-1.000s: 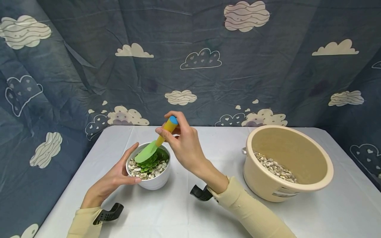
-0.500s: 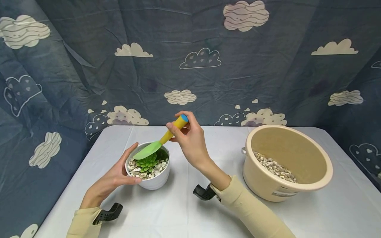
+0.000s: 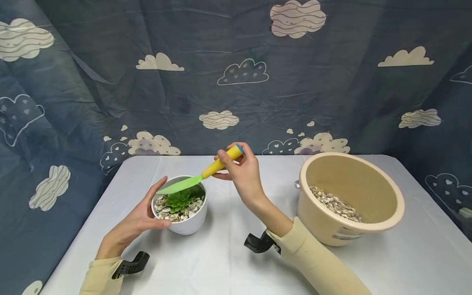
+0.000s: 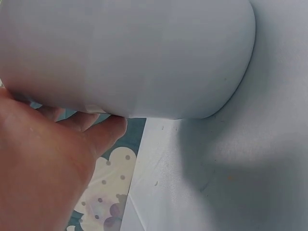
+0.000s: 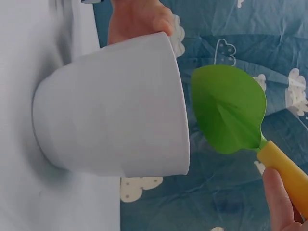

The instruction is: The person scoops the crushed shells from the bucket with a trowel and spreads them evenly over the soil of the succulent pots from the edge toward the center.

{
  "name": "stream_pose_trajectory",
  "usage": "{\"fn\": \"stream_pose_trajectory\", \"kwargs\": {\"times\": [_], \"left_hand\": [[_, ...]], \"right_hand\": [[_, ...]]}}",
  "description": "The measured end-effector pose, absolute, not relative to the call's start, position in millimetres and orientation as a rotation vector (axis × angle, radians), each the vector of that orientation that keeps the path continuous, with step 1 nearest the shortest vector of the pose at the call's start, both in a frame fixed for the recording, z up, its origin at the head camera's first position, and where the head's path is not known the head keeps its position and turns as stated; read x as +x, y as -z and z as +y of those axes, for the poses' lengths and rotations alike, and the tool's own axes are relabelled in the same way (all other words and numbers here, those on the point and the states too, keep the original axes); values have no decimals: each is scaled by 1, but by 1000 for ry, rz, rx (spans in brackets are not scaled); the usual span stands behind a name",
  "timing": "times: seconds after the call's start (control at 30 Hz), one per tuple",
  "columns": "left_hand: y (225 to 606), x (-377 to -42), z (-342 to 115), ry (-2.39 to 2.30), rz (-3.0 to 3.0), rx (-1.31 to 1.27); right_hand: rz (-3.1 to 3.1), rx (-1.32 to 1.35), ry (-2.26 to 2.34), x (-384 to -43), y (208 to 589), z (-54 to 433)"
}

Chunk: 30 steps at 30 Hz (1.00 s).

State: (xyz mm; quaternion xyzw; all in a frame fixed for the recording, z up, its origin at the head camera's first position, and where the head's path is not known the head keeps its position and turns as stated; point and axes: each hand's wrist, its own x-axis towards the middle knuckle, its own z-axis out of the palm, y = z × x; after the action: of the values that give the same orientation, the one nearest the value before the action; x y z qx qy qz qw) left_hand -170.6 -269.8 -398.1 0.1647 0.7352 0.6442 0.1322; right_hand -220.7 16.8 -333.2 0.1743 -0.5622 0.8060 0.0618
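Note:
A white flower pot [image 3: 189, 224] stands on the table with a green succulent [image 3: 180, 200] and pale stone chips [image 3: 162, 208] in it. My left hand [image 3: 138, 217] holds the pot from its left side, thumb at the near rim and fingers round the far side. In the left wrist view the pot's wall hides part of those fingers. My right hand [image 3: 243, 174] grips the yellow handle of a toy trowel [image 3: 219, 164], which has a blue end. Its green blade [image 5: 228, 108] hovers above the pot's opening, tilted slightly down to the left, apart from the rim in the right wrist view.
A large beige bucket [image 3: 321, 221] with stone chips [image 3: 335, 203] in its bottom stands at the right of the table. White cloth covers the table [image 3: 206, 266]. Behind hangs a dark blue curtain [image 3: 206, 49] with cloud prints.
My right hand has moved right and tipped the trowel from steep to flatter, its blade lifting off the succulent. The left hand still holds the pot. The head view has shifted slightly.

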Motion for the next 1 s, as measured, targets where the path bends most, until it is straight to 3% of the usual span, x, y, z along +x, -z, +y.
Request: {"fn": "stream_pose_trajectory", "kwargs": {"times": [0.53,1.0], "left_hand": [[386,-167,-270,-1879,2215,605],[350,-170,-258,-1502,2570,589]], "right_hand": [[-1646,531,-2401,-183,317,52],[-1561,544,-2308,-161,301,95]]}}
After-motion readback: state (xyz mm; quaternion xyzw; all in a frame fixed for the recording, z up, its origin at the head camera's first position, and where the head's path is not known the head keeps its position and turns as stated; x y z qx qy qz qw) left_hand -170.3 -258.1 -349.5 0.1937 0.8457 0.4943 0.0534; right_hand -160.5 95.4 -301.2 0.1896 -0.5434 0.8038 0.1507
